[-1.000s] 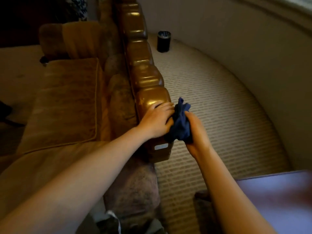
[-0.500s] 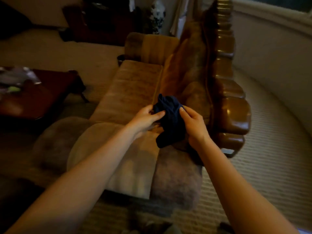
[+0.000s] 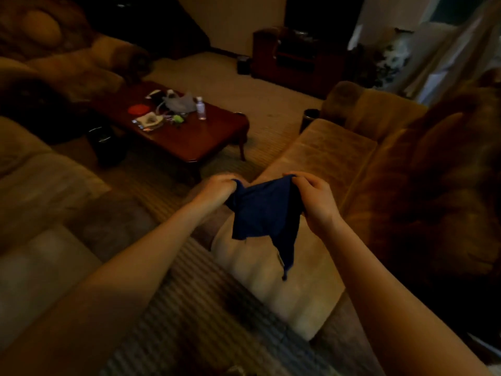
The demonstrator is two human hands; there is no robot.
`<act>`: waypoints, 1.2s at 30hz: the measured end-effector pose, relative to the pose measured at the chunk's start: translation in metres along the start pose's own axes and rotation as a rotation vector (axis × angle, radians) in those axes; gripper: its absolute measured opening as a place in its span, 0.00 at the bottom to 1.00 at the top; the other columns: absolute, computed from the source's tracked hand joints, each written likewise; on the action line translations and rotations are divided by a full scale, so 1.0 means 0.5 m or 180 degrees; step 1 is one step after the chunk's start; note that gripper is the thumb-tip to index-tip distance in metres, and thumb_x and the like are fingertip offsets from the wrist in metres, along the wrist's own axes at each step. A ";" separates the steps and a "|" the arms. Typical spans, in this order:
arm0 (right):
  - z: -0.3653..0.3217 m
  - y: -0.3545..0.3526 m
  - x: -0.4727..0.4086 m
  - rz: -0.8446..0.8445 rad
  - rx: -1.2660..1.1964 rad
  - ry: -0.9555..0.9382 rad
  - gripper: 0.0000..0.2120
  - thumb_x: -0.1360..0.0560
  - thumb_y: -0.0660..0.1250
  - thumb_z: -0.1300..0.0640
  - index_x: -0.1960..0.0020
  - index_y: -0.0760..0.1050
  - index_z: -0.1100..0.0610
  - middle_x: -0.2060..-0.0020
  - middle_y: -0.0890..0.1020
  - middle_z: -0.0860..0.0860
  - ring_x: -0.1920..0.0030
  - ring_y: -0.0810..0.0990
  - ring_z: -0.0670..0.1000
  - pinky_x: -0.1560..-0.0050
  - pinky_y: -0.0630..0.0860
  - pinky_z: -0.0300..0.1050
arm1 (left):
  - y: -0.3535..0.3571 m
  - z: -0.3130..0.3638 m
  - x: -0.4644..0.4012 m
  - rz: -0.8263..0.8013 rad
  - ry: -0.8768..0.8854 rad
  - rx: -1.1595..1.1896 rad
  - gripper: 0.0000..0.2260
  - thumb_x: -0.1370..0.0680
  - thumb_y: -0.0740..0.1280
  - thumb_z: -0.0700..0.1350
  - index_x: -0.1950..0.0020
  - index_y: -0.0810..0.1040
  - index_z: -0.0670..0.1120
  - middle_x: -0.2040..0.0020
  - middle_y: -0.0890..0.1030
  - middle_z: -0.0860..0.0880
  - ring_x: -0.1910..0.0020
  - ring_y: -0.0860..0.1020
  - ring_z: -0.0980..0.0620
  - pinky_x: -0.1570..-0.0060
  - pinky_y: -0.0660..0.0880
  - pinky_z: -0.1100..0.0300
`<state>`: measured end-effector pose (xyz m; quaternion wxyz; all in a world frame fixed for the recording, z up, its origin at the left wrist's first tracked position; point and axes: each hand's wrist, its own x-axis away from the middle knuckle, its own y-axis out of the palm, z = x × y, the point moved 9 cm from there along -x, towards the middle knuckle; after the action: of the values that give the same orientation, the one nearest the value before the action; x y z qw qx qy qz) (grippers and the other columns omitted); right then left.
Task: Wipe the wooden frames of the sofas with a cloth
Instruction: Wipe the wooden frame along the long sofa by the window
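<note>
We are stretching a dark blue cloth (image 3: 264,210) above the tan sofa (image 3: 333,156), our left hand (image 3: 217,189) and right hand (image 3: 315,202) each pinching an upper corner

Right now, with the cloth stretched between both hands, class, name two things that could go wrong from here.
1. The blue cloth is held only by its top corners, by left hand and right hand; its hanging tail might slip free.
2. The coffee table carries a bottle and clutter; a swinging cloth could topple it.
</note>
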<state>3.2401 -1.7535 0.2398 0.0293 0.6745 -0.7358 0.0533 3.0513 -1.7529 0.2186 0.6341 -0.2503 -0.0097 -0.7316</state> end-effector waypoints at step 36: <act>-0.009 0.914 0.407 -0.3964 0.1386 -0.0843 0.05 0.24 0.65 0.62 0.57 0.79 0.59 0.61 0.79 0.54 0.59 0.77 0.49 0.57 0.71 0.41 | -0.659 -0.400 0.635 0.3013 -0.0296 0.0943 0.14 0.26 0.71 0.51 0.46 0.76 0.44 0.50 0.79 0.48 0.50 0.78 0.50 0.52 0.78 0.58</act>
<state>2.7670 -1.9158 0.2499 -0.1726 0.9643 -0.1792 0.0904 2.6511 -2.0477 0.2639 0.9243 -0.1668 -0.0271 -0.3423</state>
